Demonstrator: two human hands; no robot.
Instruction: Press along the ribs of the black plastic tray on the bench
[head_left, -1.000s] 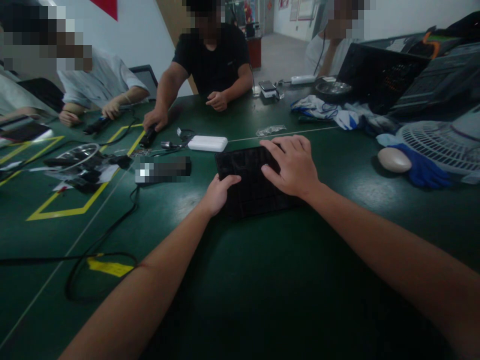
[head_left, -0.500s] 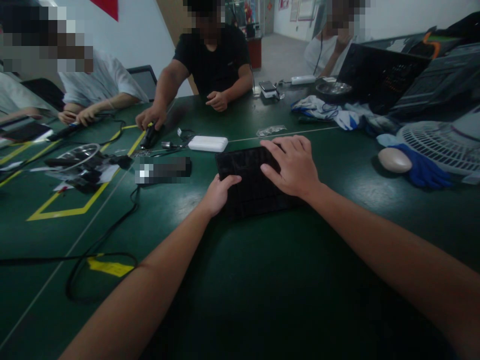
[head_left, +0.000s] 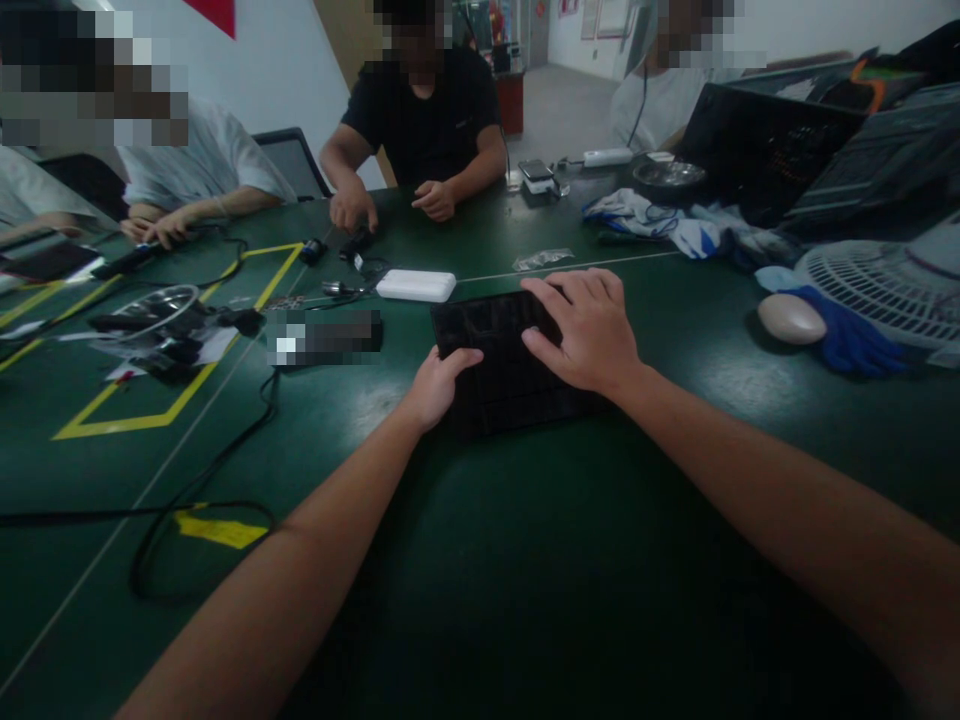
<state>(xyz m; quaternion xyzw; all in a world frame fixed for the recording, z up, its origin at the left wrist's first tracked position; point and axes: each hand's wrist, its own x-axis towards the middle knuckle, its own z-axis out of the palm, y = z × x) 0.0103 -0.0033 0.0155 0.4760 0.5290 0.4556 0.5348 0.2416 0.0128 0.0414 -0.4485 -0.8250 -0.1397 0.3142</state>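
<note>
A black, flat, rectangular thing (head_left: 517, 380) about the size of a tablet lies on the green table in front of me. Faint straight lines cross its dark surface; its exact kind cannot be made out. My left hand (head_left: 442, 385) grips its left edge, thumb on top and the other fingers hidden at the side or below. Over its far right part rests my right hand (head_left: 589, 330), fingers apart and thumb stretched across the surface. Just beyond it are a white power bank-like block (head_left: 416, 285) and a clear plastic wrapper (head_left: 544, 260).
A black cable (head_left: 217, 465) loops across the left side, near a blurred-out dark box (head_left: 326, 338) and a metal bowl (head_left: 161, 310). To the right lie a beige mouse (head_left: 791, 318), a blue glove (head_left: 855, 335) and a white fan (head_left: 870, 295). Several people sit around the table.
My hands and the black thing stay put. The hand of the person opposite has moved right and back from the yellow tape line. The person at far right has lowered a hand.
</note>
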